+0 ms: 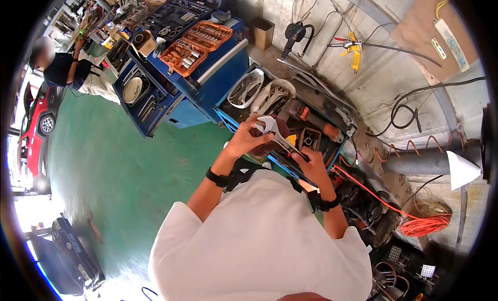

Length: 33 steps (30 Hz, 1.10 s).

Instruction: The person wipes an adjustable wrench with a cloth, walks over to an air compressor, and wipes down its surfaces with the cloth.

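The adjustable wrench (280, 139) stretches, long axis slanting, from the left grip (243, 140), nearer its head and pinching it there, to the right grip (314, 166); this one seems pressed around the handle end.

1 held adj. wrench (284, 140), 2 wht. tool tubs (257, 100), 1 orng. socket set (197, 46), 1 yel. air gun (355, 51), 1 red car (36, 126).
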### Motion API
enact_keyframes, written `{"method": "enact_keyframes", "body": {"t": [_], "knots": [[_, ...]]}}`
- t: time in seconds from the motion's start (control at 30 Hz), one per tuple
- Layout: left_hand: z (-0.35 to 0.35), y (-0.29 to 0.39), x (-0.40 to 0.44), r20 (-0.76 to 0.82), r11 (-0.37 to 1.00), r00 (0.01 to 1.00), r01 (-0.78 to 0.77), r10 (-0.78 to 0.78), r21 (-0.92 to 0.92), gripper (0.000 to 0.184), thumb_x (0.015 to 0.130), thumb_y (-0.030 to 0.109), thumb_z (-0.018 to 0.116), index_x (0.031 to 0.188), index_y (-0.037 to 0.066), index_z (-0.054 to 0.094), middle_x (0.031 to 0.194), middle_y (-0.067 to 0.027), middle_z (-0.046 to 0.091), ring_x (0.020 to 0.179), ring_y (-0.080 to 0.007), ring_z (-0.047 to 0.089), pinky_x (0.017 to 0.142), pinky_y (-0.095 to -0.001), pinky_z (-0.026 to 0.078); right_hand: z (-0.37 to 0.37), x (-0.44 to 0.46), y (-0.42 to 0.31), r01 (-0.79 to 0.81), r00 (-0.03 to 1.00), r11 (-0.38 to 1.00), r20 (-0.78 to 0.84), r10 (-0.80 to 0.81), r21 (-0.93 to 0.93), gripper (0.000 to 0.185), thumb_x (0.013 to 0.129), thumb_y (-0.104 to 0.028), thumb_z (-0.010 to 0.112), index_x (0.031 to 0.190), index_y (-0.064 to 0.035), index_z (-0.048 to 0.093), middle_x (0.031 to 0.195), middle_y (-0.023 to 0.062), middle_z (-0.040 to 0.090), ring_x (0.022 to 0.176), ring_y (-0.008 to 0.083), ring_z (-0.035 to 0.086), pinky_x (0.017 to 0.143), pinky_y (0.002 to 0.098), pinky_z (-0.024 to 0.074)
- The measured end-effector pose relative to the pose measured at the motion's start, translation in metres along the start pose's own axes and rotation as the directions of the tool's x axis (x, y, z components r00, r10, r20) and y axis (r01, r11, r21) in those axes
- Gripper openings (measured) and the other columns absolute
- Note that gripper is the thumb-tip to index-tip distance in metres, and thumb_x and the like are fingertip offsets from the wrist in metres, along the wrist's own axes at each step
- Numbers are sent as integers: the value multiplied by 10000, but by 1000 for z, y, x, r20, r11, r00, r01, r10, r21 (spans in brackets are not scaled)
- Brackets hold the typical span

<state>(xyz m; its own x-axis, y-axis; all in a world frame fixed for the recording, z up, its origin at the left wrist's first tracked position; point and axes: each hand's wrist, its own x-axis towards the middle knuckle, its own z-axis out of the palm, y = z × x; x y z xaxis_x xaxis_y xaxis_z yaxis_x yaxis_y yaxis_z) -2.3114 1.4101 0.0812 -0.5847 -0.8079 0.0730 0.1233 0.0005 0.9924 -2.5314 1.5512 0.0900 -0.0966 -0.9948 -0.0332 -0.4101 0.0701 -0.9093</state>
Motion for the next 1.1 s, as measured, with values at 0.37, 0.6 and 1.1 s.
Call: {"method": "enact_keyframes", "body": {"t": [0.37,0.6,1.1], "knots": [[3,19,-13,-68,947,998,12,11,322,383,766,133,813,1053,-50,636,1174,-58,561,985,-144,573,852,-279,467,7,-1,-3,20,1000,999,-5,-21,-42,328,908,-290,671,815,15,595,585,150,461,499,168,339,483,324,318],[0,18,-20,-43,968,999,-14,25,250,325,778,103,794,1028,-32,638,1123,-40,571,933,-119,564,806,-271,471,14,-3,9,35,999,999,23,-34,-31,384,907,-314,670,749,13,547,562,123,390,509,174,306,486,328,300],[-4,5,-23,-145,979,989,36,-7,199,268,800,166,789,919,-50,684,1089,-69,585,853,-152,587,758,-290,478,28,2,24,-52,997,998,57,50,23,395,901,-317,680,734,4,524,564,57,332,529,96,284,467,298,266]]}}
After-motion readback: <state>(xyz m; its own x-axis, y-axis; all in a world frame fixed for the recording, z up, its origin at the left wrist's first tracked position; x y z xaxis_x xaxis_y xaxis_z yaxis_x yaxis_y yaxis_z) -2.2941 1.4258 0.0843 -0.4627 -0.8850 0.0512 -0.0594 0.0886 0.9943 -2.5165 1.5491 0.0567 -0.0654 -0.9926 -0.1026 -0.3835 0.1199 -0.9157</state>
